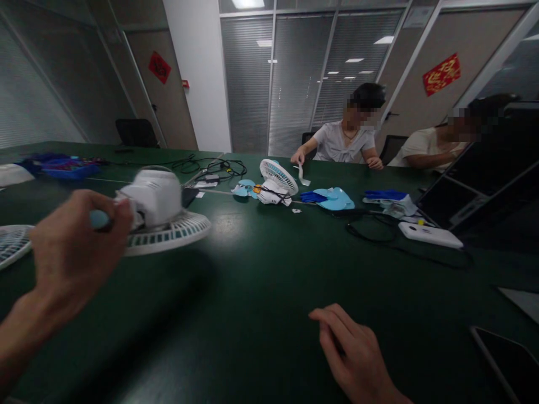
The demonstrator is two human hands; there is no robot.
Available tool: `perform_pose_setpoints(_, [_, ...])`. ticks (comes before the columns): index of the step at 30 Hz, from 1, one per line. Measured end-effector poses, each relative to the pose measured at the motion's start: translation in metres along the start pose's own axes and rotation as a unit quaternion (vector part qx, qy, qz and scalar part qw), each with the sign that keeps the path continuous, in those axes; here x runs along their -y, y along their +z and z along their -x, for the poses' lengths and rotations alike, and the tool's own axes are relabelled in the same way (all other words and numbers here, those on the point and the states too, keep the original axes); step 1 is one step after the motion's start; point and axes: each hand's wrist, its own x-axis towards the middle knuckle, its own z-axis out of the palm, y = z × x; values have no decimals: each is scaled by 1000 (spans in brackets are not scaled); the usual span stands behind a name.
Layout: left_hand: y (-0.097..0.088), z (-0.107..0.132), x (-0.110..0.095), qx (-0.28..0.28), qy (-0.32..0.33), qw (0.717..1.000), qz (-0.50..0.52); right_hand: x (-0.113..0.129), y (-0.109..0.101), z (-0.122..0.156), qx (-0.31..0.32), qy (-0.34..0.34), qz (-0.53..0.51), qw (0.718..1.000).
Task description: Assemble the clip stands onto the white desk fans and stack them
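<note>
My left hand (80, 247) is closed on a white electric fan (156, 196), holding it above the green table. The fan's motor housing faces up and its round grille points down. A light-blue rounded part (99, 219) shows between my fingers; how it joins the fan is hidden. My right hand (353, 353) rests at the front of the table, fingers loosely bent and apart from the thumb, with nothing seen in it. Another white grille (13, 244) lies at the left edge, partly behind my left hand.
Farther back on the table (261, 280) sit a second white fan (275, 182), light-blue fan blades (334, 199), black cables (214, 167) and a blue tray (69, 167). To the right are a white power bank-like box (430, 234) and a dark phone-like device (509, 359). Two people sit across.
</note>
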Motion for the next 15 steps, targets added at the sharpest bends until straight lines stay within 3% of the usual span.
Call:
perform_pose_setpoints(3, [15, 53, -49, 30, 131, 990, 49, 3, -3, 0, -10, -5, -5, 1000])
perform_pose_setpoints(6, [28, 114, -99, 42, 185, 976, 104, 6, -7, 0, -31, -17, -8, 999])
perform_pose_setpoints(11, [38, 205, -155, 83, 178, 965, 174, 5, -11, 4, -66, -45, -33, 996])
perform_pose_setpoints(15, [36, 252, -171, 152, 130, 953, 229, 3, -11, 6, -70, -37, -40, 996])
